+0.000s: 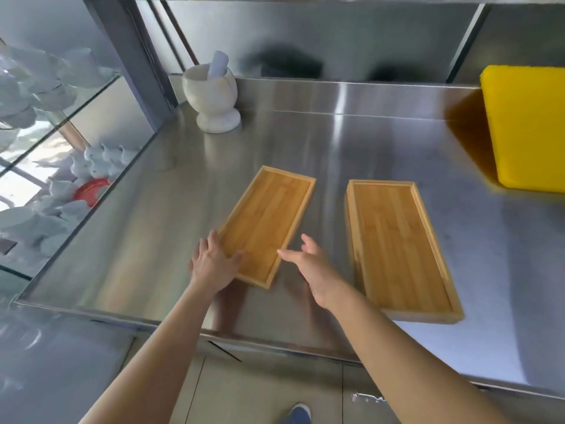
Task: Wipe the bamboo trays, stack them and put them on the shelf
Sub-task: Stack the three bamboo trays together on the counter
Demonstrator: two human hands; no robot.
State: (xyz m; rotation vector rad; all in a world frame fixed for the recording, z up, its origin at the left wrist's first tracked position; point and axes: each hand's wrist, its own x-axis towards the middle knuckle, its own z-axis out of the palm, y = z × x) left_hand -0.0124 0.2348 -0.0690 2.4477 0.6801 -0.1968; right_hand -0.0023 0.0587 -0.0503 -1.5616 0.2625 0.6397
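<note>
Head view, looking down on a steel desk [351, 154]. Left hand [214, 264] laid on the near left corner of the smaller bamboo tray [269, 221], fingers [234, 257] spread open, thumb resting over the rim onto the tray floor, nothing gripped. Right hand [312, 267] held just off that tray's near right corner, open and empty, index finger pointed at the rim, contact too blurred to tell. Larger bamboo tray [397, 246] lay flat just right of the right hand, apart from the smaller one, long side running away from the fingers. White mortar with pestle [212, 96] stood well beyond the left hand, by the back wall. Yellow board [529, 127] stood far right of both hands. White crockery [46, 87] seen behind glass, left of the left hand.
</note>
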